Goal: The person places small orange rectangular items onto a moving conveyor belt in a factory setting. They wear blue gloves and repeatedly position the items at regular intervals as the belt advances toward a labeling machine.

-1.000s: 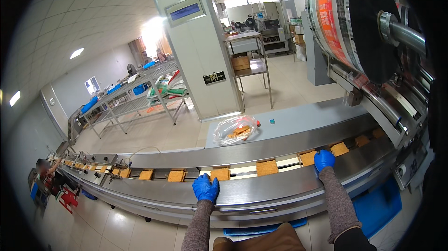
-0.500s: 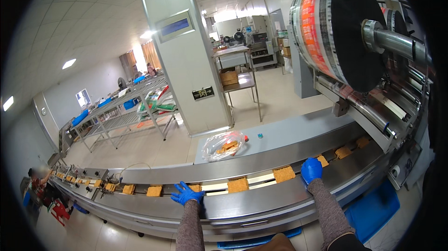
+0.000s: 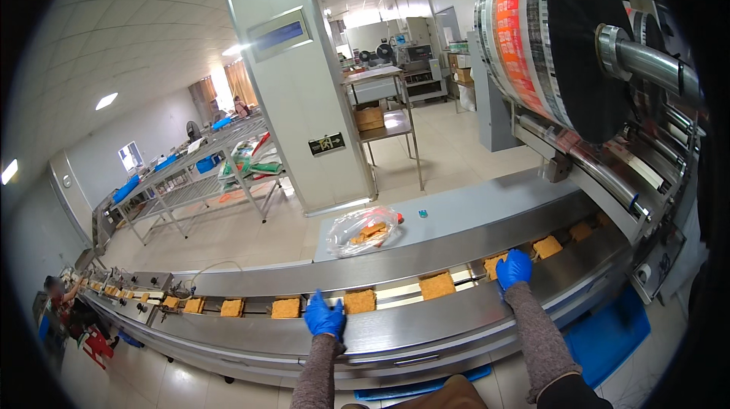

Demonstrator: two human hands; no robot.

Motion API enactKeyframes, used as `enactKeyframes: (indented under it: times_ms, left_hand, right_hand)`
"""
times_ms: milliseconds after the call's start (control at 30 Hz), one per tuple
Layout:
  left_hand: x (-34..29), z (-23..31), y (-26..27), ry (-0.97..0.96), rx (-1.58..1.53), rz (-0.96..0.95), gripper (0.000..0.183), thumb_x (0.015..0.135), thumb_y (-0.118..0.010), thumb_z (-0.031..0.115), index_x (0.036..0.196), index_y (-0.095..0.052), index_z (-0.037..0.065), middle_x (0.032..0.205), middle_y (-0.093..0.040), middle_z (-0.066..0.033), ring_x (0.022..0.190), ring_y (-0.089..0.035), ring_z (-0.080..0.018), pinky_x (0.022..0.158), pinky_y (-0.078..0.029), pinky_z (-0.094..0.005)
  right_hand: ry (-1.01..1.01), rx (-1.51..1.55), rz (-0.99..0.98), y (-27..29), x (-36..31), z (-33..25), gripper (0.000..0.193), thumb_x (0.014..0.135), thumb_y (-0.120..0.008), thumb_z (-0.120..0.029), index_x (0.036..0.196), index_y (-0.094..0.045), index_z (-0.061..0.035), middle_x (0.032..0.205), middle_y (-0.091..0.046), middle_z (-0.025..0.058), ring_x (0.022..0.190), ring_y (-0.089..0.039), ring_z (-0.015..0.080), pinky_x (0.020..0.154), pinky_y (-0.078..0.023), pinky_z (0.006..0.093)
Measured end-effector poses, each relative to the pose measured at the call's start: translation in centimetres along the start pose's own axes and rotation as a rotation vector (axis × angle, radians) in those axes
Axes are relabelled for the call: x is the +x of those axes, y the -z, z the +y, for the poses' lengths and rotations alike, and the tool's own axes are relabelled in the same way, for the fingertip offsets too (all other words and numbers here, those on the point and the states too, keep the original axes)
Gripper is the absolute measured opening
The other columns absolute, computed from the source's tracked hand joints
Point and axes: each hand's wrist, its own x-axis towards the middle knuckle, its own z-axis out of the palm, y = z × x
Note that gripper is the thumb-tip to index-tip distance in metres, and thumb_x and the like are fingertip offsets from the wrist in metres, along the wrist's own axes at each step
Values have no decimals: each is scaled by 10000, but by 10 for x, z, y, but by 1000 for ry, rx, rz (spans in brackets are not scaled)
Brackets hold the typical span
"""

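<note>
Golden-brown square snack pieces point(image 3: 437, 286) lie spaced along the channel of a long steel conveyor point(image 3: 395, 327) in front of me. My left hand point(image 3: 325, 316), in a blue glove, is over the near edge of the channel with its fingers stretched out. It sits between one square point(image 3: 286, 308) on its left and another square point(image 3: 360, 301) close on its right. Farther right, my blue-gloved right hand point(image 3: 515, 268) is at the right side of a square point(image 3: 494, 265) and partly covers it. Its fingers bend down and their tips are hidden.
A clear plastic bag point(image 3: 363, 232) with broken pieces lies on the grey ledge behind the conveyor. A large printed film roll point(image 3: 525, 44) hangs over the right end. A blue tray point(image 3: 608, 344) is below right. At the far left a person point(image 3: 65, 306) sits by the line.
The squares have shifted rightward along the channel. My left hand has moved right and its fingers have drawn closer together. My right hand has moved slightly right; the view has shifted a little.
</note>
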Motion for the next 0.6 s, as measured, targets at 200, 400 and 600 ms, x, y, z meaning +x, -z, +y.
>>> enactKeyframes:
  times_ms: [200,400,600]
  left_hand:
    - [1,-30,22,132,371,-133,578,793,-657,433,1200,-602,27,1109,-625,-210,1046,-585,-358,920,-432,-466]
    - [-8,-40,11,-137,108,73,514,810,-661,374,1199,-599,45,1108,-626,-181,1017,-590,-356,881,-450,-470]
    - [-8,-34,17,-45,86,154,559,801,-681,340,1253,-556,37,1174,-601,-183,1059,-571,-354,916,-439,-473]
  right_hand:
    - [105,-28,117,4,-1,-8,217,789,-644,-195,774,-653,21,795,-646,223,777,-636,376,696,-515,481]
    - [132,11,65,3,1,-14,214,809,-604,-198,740,-663,-4,765,-647,210,729,-638,366,648,-510,475]
    - [-71,-36,-177,4,0,-7,312,825,-603,-306,841,-681,-4,834,-662,242,766,-653,386,693,-515,497]
